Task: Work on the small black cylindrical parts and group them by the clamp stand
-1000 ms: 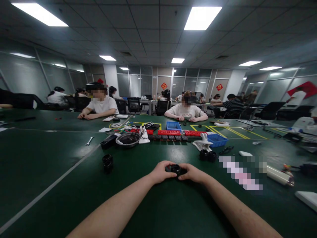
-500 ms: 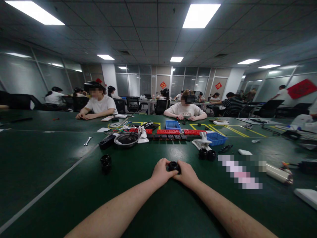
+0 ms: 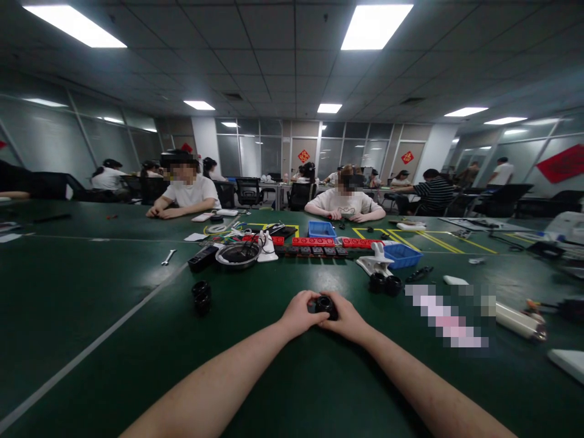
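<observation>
Right hand (image 3: 347, 317) has shifted inward; its fingers and those of the left hand (image 3: 297, 315) grip one round, black, plastic-looking part (image 3: 325, 305), unreleased.

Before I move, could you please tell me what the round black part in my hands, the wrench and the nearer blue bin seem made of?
The round black part looks like glossy plastic from its highlights, though coated metal is possible. The wrench seems polished or plated metal, being silvery and bright. The nearer blue bin is probably smooth moulded plastic, evenly coloured.
</observation>
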Motion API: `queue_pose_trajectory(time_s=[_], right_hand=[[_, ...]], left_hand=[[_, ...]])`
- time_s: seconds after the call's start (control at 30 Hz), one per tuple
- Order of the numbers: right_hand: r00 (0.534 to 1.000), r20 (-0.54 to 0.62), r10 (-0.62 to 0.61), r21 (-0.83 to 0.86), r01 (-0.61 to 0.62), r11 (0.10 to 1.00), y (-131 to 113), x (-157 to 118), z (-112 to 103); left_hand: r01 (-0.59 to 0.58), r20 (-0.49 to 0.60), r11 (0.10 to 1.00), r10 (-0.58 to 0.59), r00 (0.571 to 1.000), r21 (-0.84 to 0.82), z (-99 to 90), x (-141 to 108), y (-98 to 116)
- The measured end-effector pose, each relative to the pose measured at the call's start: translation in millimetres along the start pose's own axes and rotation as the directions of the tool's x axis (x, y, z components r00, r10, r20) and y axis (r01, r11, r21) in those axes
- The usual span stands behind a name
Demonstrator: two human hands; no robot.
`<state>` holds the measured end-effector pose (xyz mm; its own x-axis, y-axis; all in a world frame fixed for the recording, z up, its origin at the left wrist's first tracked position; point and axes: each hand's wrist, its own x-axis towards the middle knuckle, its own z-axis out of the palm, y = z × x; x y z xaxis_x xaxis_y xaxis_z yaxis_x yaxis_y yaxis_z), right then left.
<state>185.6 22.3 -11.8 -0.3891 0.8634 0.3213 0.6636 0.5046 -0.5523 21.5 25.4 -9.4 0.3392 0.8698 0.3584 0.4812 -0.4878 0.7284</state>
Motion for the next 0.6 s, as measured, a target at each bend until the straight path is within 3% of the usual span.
queue_pose_trajectory(time_s=[0.13, 0.23, 0.6], right_hand=[[0.971, 0.238, 0.005, 0.344, -0.089, 0.935, 9, 3, -12], [0.93, 0.368, -0.007, 0.406, -0.154, 0.901, 11, 4, -22], [0.929, 0.367, 0.039, 0.35, -0.177, 0.92, 12, 4, -23]], left_hand=[[-0.017, 0.074, 0.999, 0.019, 0.997, -0.036, -5.4, 1, -2], [-0.007, 0.12, 0.998, 0.014, 0.993, -0.06, -9.2, 2, -3], [-0.028, 0.128, 0.992, 0.043, 0.991, -0.12, -7.9, 4, -7]])
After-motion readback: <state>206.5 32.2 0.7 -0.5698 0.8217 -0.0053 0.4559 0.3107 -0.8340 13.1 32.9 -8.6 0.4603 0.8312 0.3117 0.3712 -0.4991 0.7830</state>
